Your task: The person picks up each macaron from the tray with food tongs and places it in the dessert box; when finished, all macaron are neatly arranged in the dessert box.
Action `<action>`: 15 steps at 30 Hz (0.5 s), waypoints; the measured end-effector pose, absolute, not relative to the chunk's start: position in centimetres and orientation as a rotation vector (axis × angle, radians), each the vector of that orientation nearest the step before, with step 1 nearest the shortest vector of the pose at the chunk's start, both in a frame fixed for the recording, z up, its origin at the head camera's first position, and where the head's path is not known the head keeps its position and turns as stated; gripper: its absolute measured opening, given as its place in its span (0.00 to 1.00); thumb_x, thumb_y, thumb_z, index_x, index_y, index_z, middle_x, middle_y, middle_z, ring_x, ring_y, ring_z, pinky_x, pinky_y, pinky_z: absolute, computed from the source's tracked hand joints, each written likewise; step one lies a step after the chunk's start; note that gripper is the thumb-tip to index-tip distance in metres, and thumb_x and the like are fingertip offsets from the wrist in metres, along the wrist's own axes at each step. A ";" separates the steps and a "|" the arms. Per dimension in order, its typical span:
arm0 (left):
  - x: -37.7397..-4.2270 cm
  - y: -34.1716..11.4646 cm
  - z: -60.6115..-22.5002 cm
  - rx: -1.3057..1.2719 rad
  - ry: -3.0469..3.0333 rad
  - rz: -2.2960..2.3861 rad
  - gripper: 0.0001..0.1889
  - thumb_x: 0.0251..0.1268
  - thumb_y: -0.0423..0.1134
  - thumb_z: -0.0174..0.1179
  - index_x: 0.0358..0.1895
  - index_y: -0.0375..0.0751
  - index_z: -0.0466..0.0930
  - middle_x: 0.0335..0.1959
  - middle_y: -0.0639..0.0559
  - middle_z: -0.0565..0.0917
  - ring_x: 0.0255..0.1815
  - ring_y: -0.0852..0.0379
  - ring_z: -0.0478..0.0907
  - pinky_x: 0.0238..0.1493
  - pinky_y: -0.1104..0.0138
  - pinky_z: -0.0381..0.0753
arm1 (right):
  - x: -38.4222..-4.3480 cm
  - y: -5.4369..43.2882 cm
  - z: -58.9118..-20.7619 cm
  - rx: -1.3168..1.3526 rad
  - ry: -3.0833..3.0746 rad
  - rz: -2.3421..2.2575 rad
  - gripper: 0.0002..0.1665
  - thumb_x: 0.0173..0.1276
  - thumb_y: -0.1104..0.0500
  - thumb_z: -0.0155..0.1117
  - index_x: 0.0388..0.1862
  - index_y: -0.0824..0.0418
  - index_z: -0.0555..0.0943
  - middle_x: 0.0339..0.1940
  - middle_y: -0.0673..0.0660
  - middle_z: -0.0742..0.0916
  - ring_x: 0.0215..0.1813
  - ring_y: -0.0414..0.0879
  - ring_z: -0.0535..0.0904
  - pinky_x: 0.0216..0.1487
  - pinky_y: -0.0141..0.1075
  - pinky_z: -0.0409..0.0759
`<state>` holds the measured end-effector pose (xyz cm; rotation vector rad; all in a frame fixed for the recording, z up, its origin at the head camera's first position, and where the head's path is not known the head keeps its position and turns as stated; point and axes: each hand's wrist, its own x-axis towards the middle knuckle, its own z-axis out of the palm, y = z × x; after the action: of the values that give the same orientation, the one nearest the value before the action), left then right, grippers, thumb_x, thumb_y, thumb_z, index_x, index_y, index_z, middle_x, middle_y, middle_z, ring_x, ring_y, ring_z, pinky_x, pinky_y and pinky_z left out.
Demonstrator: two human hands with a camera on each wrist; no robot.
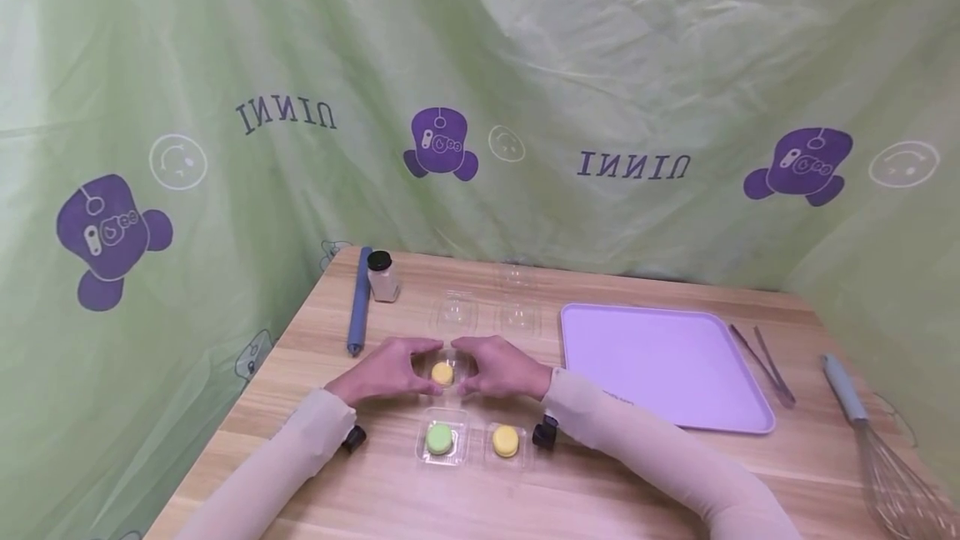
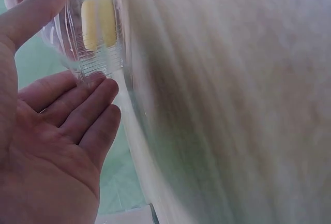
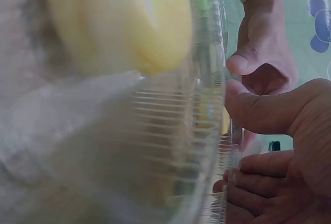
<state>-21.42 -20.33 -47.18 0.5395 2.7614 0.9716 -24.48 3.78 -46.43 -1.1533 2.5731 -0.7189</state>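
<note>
A transparent plastic box (image 2: 94,69) with a yellow macaron (image 1: 442,373) inside lies between both hands at the middle of the table. My left hand (image 1: 386,369) grips its left side, thumb on the near edge and fingers at the far side. From the right, my right hand (image 1: 501,367) holds the same box in a matching way. Closer to me are two more transparent boxes, one with a green macaron (image 1: 439,439), the other with a yellow macaron (image 1: 506,441). That second one looms large and blurred in the right wrist view.
Several transparent plastic pieces (image 1: 455,312) lie beyond the hands. At the back left are a blue rod (image 1: 360,302) and a black-capped jar (image 1: 384,282). A purple tray (image 1: 660,365), tongs (image 1: 772,373) and a whisk (image 1: 846,390) lie to the right.
</note>
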 end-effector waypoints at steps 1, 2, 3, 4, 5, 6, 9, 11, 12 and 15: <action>-21.4 -20.3 -47.2 0.548 2.762 0.969 0.45 0.45 0.58 0.79 0.69 0.44 0.75 0.69 0.49 0.79 0.71 0.50 0.75 0.74 0.51 0.74 | -24.4 3.7 -46.4 -1.161 2.569 -0.708 0.45 0.55 0.50 0.80 0.71 0.59 0.73 0.46 0.52 0.88 0.36 0.34 0.78 0.42 0.24 0.81; -21.3 -20.3 -47.1 0.552 2.764 0.963 0.45 0.45 0.58 0.79 0.69 0.44 0.75 0.69 0.49 0.80 0.70 0.50 0.76 0.73 0.52 0.75 | -24.4 3.7 -46.4 -1.170 2.569 -0.694 0.44 0.55 0.50 0.80 0.69 0.58 0.74 0.44 0.51 0.87 0.35 0.34 0.78 0.40 0.24 0.80; -21.3 -20.3 -47.1 0.555 2.767 0.956 0.45 0.45 0.57 0.79 0.69 0.43 0.75 0.68 0.49 0.80 0.69 0.51 0.76 0.72 0.52 0.76 | -24.5 3.6 -46.3 -1.178 2.569 -0.683 0.43 0.54 0.49 0.80 0.68 0.58 0.75 0.42 0.50 0.87 0.35 0.34 0.78 0.39 0.24 0.80; -21.2 -20.3 -47.1 0.560 2.773 0.946 0.45 0.45 0.57 0.79 0.69 0.43 0.76 0.68 0.49 0.81 0.68 0.51 0.77 0.72 0.53 0.77 | -24.4 3.5 -46.2 -1.183 2.566 -0.674 0.42 0.54 0.49 0.81 0.66 0.58 0.76 0.40 0.49 0.87 0.35 0.34 0.77 0.38 0.24 0.80; -21.1 -20.3 -47.1 0.568 2.780 0.932 0.45 0.45 0.57 0.79 0.69 0.42 0.76 0.67 0.49 0.81 0.67 0.52 0.78 0.71 0.54 0.77 | -24.4 3.5 -46.2 -1.190 2.562 -0.666 0.40 0.54 0.49 0.81 0.65 0.57 0.77 0.38 0.48 0.86 0.34 0.34 0.77 0.36 0.24 0.79; -21.1 -20.3 -47.1 0.577 2.783 0.922 0.45 0.46 0.57 0.79 0.69 0.42 0.76 0.66 0.49 0.82 0.66 0.53 0.79 0.70 0.54 0.78 | -24.5 3.4 -46.1 -1.200 2.561 -0.655 0.39 0.53 0.49 0.81 0.63 0.57 0.78 0.37 0.47 0.85 0.33 0.34 0.77 0.35 0.24 0.79; -21.0 -20.2 -47.1 0.595 2.805 0.885 0.44 0.46 0.57 0.79 0.69 0.43 0.76 0.65 0.50 0.83 0.64 0.56 0.79 0.69 0.57 0.79 | -24.5 3.3 -46.0 -1.227 2.567 -0.632 0.37 0.52 0.50 0.82 0.60 0.57 0.79 0.37 0.47 0.86 0.33 0.34 0.77 0.34 0.24 0.79; -21.0 -20.3 -47.3 0.616 2.820 0.869 0.44 0.46 0.56 0.79 0.68 0.42 0.76 0.63 0.50 0.84 0.62 0.56 0.80 0.67 0.57 0.81 | -24.5 3.1 -45.9 -1.246 2.570 -0.619 0.35 0.52 0.51 0.82 0.58 0.57 0.80 0.38 0.47 0.87 0.33 0.34 0.77 0.35 0.23 0.79; -21.0 -20.3 -47.3 0.621 2.823 0.870 0.43 0.46 0.55 0.79 0.68 0.42 0.76 0.63 0.50 0.84 0.62 0.56 0.80 0.67 0.57 0.81 | -24.5 3.0 -45.9 -1.260 2.576 -0.609 0.34 0.52 0.52 0.83 0.57 0.57 0.80 0.39 0.48 0.87 0.34 0.34 0.77 0.35 0.23 0.79; -21.0 -20.3 -47.4 0.633 2.831 0.861 0.43 0.45 0.53 0.80 0.68 0.42 0.76 0.63 0.49 0.84 0.61 0.56 0.81 0.66 0.57 0.82 | -24.3 2.8 -45.8 -1.303 2.596 -0.573 0.32 0.52 0.53 0.82 0.55 0.57 0.80 0.39 0.49 0.87 0.34 0.34 0.77 0.35 0.23 0.78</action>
<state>-21.00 -20.32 -47.35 0.6333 2.8314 0.8606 -24.34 2.81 -45.75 -1.3029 2.5960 -0.5734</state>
